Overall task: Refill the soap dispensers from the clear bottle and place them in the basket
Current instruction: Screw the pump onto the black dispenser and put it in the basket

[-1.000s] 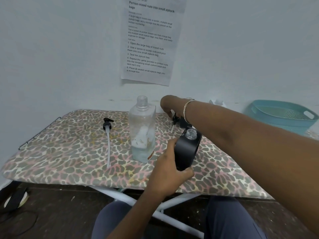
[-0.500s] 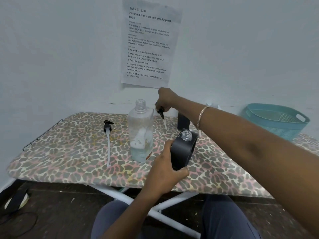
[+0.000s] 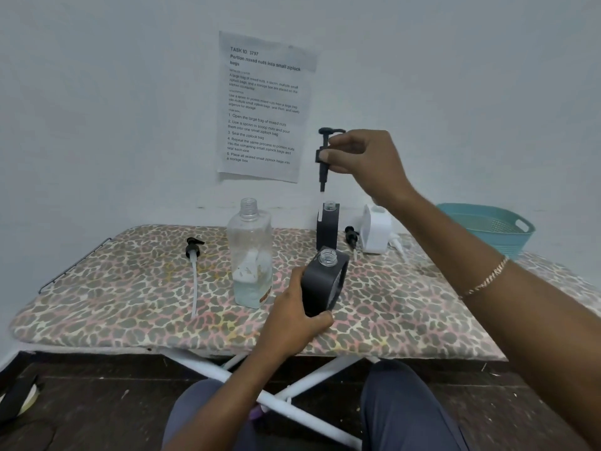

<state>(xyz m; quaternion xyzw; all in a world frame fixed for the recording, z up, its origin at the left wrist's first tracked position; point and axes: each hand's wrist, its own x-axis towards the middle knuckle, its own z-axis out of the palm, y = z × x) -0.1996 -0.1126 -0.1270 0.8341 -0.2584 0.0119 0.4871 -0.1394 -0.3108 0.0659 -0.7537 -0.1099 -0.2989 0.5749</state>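
— While the left hand (image 3: pixel 292 317) curls round the black dispenser (image 3: pixel 323 281), what is the right one doing?

— The right hand (image 3: pixel 367 164) pinches a black pump (image 3: pixel 323 157) between thumb and fingertips, held upright in the air in front of the wall. Its pale tube hangs down towards a second black dispenser (image 3: pixel 327 226); I cannot tell whether the tube's end touches it.

— And the dispenser in the left hand?

— Tilted towards the camera, neck open, with no pump on it, held over the near half of the ironing board (image 3: pixel 113 288).

— Where is the clear bottle?

— The clear bottle (image 3: pixel 249 255) stands upright, uncapped, just left of that hand, with a little liquid in the bottom. Further left lies a loose pump (image 3: pixel 194 268), its white tube pointing at the near edge.

— Anything behind?

— The second black dispenser stands at the far edge, neck open. Beside it, on the right, lies another pump (image 3: pixel 352 237), then a white dispenser (image 3: pixel 375 229). The teal basket (image 3: pixel 487 226) sits at the far right, well apart from both hands.

— The wall?

— A printed sheet (image 3: pixel 263 109) hangs on it. A bracelet (image 3: pixel 487 276) circles the right wrist.
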